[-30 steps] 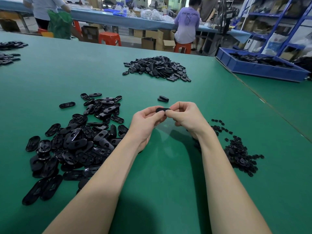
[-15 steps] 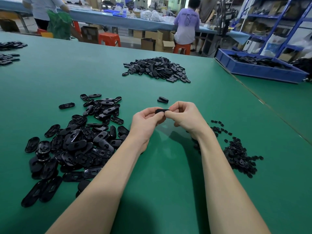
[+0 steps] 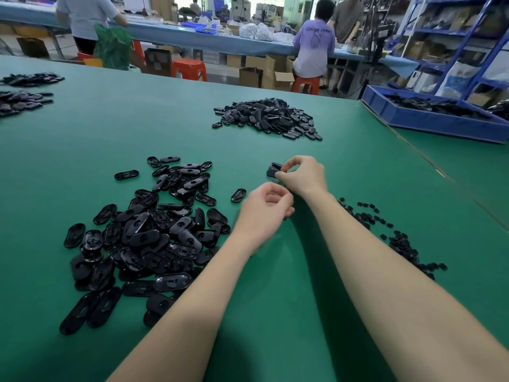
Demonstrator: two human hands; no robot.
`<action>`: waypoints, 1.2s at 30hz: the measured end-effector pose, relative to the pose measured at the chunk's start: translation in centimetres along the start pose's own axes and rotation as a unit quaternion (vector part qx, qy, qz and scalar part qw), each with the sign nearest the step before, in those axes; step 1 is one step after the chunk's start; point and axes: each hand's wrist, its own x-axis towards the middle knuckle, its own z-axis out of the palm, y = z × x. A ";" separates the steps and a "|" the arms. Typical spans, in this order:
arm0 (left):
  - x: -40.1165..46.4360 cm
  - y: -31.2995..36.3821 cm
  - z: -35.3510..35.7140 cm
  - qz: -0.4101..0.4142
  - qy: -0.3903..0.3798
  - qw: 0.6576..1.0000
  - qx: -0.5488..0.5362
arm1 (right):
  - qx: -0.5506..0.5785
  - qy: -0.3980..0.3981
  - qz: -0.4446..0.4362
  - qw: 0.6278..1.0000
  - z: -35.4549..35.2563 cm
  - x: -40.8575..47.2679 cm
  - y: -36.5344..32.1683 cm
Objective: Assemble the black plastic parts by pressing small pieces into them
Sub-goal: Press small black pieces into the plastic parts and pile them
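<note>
the right hand (image 3: 302,175) reaches out over the green counter (image 3: 165,128), its fingers (image 3: 286,164) pinching a black oval plastic part (image 3: 273,172) right at a couple of like parts lying there. the left hand (image 3: 264,213) hovers just behind it, fingers loosely curled and holding nothing visible. a heap of oval shells (image 3: 143,238) lies to the left, small black pieces (image 3: 396,238) are scattered to the right, and another pile (image 3: 268,117) sits farther back.

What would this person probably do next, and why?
Probably let go of the black part the right hand pinches beside the other parts lying there, while the left hand, loosely curled and empty, reaches to the big pile for another.
</note>
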 end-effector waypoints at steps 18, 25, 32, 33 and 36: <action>-0.9 0.7 0.0 0.072 -0.054 0.984 0.153 | -0.271 -0.301 -0.201 0.892 0.8 -2.0 -7.7; -0.8 0.2 0.1 0.081 -0.072 0.978 0.181 | -0.328 -0.241 -0.187 0.894 -0.8 -1.4 -6.1; -0.8 0.5 -0.1 0.084 -0.088 0.975 0.187 | -0.301 -0.297 -0.151 0.893 -2.2 -0.7 -5.8; -0.8 0.7 -0.3 0.094 -0.109 0.968 0.205 | -0.303 -0.306 -0.148 0.890 -2.2 -0.7 -5.8; -1.2 1.0 -0.5 0.133 -0.177 0.937 0.271 | -0.309 -0.318 -0.155 0.883 -1.5 -0.8 -5.6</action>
